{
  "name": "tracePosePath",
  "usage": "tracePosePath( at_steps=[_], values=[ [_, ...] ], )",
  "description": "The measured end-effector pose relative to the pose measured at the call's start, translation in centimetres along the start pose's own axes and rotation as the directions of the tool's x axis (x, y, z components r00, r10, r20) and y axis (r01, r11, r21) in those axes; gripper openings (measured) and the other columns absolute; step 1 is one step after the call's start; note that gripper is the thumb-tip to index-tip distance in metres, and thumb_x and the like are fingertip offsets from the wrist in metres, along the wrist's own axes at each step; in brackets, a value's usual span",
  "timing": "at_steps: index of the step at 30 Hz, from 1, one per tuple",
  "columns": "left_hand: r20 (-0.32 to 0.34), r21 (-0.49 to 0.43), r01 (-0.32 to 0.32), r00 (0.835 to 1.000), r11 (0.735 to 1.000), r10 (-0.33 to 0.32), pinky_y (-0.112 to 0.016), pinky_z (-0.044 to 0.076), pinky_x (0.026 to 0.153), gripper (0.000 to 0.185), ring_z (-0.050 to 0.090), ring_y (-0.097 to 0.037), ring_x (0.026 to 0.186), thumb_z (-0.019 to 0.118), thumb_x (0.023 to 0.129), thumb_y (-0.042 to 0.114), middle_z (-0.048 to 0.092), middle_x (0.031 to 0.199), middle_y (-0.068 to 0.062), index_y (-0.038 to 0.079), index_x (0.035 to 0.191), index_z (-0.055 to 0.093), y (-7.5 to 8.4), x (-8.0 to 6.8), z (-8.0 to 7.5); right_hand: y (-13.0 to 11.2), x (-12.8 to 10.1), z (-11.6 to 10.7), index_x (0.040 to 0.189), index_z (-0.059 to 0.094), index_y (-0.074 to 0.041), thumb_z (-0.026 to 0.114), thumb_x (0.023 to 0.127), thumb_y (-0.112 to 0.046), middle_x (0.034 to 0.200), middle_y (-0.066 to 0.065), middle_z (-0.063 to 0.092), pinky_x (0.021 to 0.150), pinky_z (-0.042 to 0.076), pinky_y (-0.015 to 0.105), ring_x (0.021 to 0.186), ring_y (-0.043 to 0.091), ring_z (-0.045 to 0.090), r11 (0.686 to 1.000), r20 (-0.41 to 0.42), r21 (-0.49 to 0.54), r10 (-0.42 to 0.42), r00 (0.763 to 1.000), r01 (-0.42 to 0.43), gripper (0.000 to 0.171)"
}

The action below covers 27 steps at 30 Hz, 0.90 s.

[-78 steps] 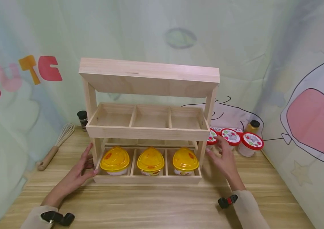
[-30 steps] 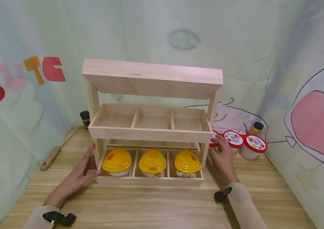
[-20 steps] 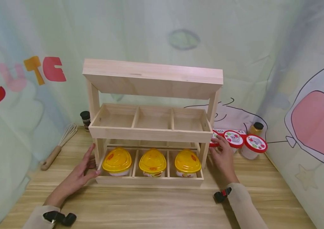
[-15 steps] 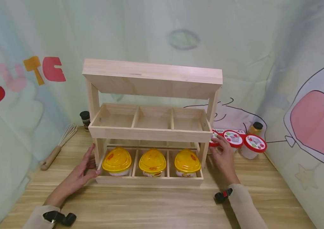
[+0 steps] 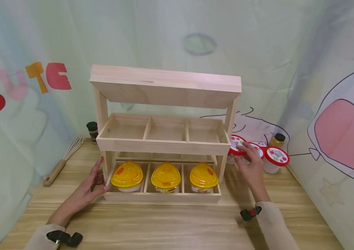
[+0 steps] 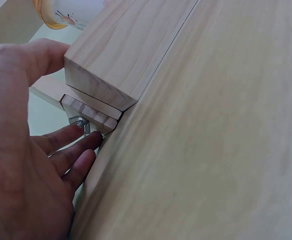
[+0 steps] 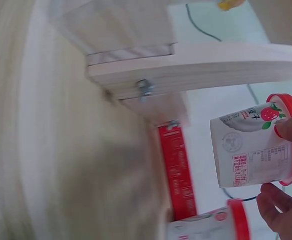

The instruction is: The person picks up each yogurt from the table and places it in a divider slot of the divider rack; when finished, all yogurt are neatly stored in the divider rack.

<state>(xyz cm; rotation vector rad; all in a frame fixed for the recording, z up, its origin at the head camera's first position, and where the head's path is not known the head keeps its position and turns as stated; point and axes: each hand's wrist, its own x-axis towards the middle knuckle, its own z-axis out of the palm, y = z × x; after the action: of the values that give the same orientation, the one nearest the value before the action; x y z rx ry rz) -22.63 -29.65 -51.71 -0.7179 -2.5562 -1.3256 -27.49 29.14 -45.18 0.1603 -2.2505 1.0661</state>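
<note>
A two-tier wooden rack (image 5: pixel 164 146) stands on the table. Its lower tier holds three yellow-lidded cups (image 5: pixel 165 175); the three upper compartments are bare. My left hand (image 5: pixel 99 177) rests against the rack's lower left corner, thumb on the front rail, straight fingers (image 6: pixel 70 150) along the side by a bolt. To the right of the rack, my right hand (image 5: pixel 243 151) pinches a white cup with a red lid (image 5: pixel 235 143) by its rim and holds it tilted above the table. In the right wrist view the cup (image 7: pixel 251 150) lies sideways between fingertips (image 7: pixel 291 129).
Two more red-lidded cups (image 5: pixel 276 156) stand right of the rack, with a flat red box (image 7: pixel 178 172) behind them and an amber bottle (image 5: pixel 277 139). A whisk (image 5: pixel 60 160) and a dark-capped jar (image 5: pixel 92 130) sit at the left. Printed cloth walls close in all round.
My right hand, earlier reaching beside the rack's right post, now pinches the leftmost red-lidded cup and has raised it. The left hand has stayed at the rack's corner.
</note>
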Motion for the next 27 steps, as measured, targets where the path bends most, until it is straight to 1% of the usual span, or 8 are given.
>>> tracePosePath(
  at_steps=[2,3,8,10,15,18,22,27],
  values=[
    [0.0,-0.001,-0.002,1.0,1.0,0.002,-0.012,0.051,0.094,0.112,0.056,0.015,0.117,0.075,0.095,0.001,0.056,0.144,-0.041,0.02,0.175,-0.001,0.0,0.0,0.0,-0.5,0.2,-0.4,0.131,0.075,-0.007,0.076,0.096,-0.004,0.153,0.016,0.063,0.097,0.042,0.001,0.142,0.039,0.058,1.0,-0.018,0.002,-0.012,1.0,0.012,0.036],
    [0.0,0.0,-0.002,1.0,1.0,0.002,-0.012,0.051,0.094,0.112,0.056,0.015,0.117,0.075,0.095,0.001,0.056,0.144,-0.041,0.02,0.175,-0.001,-0.1,0.0,0.0,-0.7,0.2,-0.7,0.131,0.075,-0.007,0.077,0.095,-0.005,0.153,0.016,0.063,0.095,0.042,0.0,0.14,0.039,0.059,1.0,-0.028,-0.003,-0.021,0.999,0.021,0.036],
    [0.001,0.008,-0.002,1.0,1.0,0.002,-0.013,0.052,0.094,0.112,0.057,0.015,0.116,0.075,0.095,0.001,0.056,0.143,-0.041,0.02,0.175,-0.001,-0.3,0.1,0.0,-2.1,0.5,-1.8,0.132,0.075,-0.008,0.079,0.094,-0.007,0.15,0.015,0.065,0.093,0.04,-0.001,0.135,0.039,0.063,0.997,-0.083,-0.055,-0.067,0.994,0.063,0.037],
    [0.002,0.009,-0.001,1.0,1.0,0.001,-0.013,0.052,0.094,0.112,0.057,0.015,0.116,0.075,0.095,0.001,0.056,0.143,-0.041,0.021,0.175,-0.001,-0.3,0.2,0.0,-2.6,0.6,-2.2,0.131,0.075,-0.009,0.079,0.094,-0.007,0.15,0.015,0.066,0.096,0.038,0.0,0.135,0.039,0.063,0.994,-0.094,-0.078,-0.086,0.992,0.079,0.037],
    [0.002,0.007,-0.003,1.0,1.0,0.003,-0.013,0.052,0.094,0.112,0.057,0.015,0.116,0.075,0.095,0.002,0.056,0.143,-0.041,0.02,0.175,-0.001,-0.2,0.2,0.0,-3.5,0.7,-3.4,0.132,0.075,-0.009,0.077,0.096,-0.009,0.152,0.014,0.065,0.097,0.038,0.006,0.138,0.039,0.06,0.99,-0.09,-0.124,-0.083,0.992,0.071,0.036],
    [0.0,0.003,-0.01,1.0,1.0,0.01,-0.012,0.051,0.094,0.112,0.057,0.014,0.116,0.075,0.094,0.001,0.056,0.143,-0.041,0.02,0.175,-0.001,-0.2,0.2,0.0,-3.8,0.8,-4.1,0.133,0.074,-0.008,0.077,0.097,-0.01,0.152,0.014,0.064,0.096,0.037,0.002,0.139,0.039,0.059,0.988,-0.095,-0.144,-0.068,0.993,0.054,0.036],
    [-0.002,-0.005,-0.022,1.0,1.0,0.022,-0.01,0.05,0.095,0.112,0.057,0.014,0.117,0.075,0.094,0.0,0.056,0.142,-0.042,0.019,0.175,0.0,-0.1,0.1,0.0,-4.4,1.0,-5.2,0.133,0.074,-0.008,0.077,0.097,-0.009,0.153,0.013,0.063,0.096,0.036,-0.002,0.141,0.037,0.057,0.992,-0.122,-0.115,-0.062,0.991,0.048,0.037],
    [-0.003,-0.01,-0.028,1.0,1.0,0.028,-0.009,0.05,0.095,0.112,0.057,0.014,0.117,0.074,0.094,-0.001,0.055,0.143,-0.043,0.018,0.174,0.0,-0.1,0.0,0.0,-5.7,1.2,-6.6,0.135,0.074,-0.009,0.076,0.097,-0.008,0.154,0.01,0.062,0.098,0.038,-0.001,0.143,0.031,0.055,0.995,-0.144,-0.064,-0.08,0.986,0.071,0.038]
  ],
)
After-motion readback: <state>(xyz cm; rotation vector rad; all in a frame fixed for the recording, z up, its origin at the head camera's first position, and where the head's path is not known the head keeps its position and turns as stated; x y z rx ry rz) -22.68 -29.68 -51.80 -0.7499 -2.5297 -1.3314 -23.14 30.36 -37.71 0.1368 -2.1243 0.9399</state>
